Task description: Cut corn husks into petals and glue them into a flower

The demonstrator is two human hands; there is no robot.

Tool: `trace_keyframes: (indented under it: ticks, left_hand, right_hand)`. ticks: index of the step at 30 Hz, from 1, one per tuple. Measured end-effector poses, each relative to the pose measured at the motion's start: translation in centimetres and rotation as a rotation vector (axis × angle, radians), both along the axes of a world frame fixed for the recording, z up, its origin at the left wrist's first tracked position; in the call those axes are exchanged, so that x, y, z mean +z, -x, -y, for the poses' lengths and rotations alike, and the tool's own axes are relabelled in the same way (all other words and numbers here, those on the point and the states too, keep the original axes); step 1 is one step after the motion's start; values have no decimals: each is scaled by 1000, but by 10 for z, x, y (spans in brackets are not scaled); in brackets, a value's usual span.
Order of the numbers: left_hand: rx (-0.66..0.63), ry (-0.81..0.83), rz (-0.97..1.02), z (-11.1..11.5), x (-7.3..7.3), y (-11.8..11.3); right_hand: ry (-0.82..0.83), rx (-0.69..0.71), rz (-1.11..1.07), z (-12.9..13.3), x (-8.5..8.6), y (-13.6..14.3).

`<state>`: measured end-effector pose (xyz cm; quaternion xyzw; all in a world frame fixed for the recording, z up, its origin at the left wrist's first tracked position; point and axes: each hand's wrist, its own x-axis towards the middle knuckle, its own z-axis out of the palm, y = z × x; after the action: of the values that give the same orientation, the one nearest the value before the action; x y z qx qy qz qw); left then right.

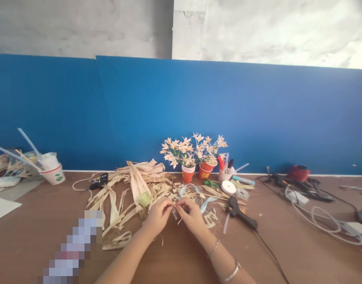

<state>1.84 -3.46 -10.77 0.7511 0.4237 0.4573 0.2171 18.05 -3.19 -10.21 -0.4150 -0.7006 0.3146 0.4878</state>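
My left hand [157, 216] and my right hand [193, 217] meet fingertip to fingertip above the front of the table, both closed in a pinch. Between them is a thin pale strip [180, 218], which looks like corn husk; its loose end curls down by my right thumb. The fingers hide most of it. Just behind my hands spreads a heap of dried corn husks [139, 183], with a light green roll [144, 199] close to my left hand. A pale blue ribbon [207, 205] lies beyond my right hand.
A black glue gun [241, 215] with a trailing cord lies to the right. Husk flowers [185, 150] stand in red paper cups [188, 174] at the back, near a white ribbon spool [228, 187]. Cables [316, 221] cover the right side; a white cup [53, 174] stands left.
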Motion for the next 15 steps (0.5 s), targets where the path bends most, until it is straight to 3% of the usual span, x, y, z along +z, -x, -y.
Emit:
trace_keyframes:
  ticks: [8, 15]
  left_hand:
    - [-32, -8, 17, -2, -3, 0]
    - [-21, -3, 11, -3, -4, 0]
  right_hand:
    - [-238, 3, 100, 2, 4, -1]
    - [-300, -8, 191, 1, -2, -3]
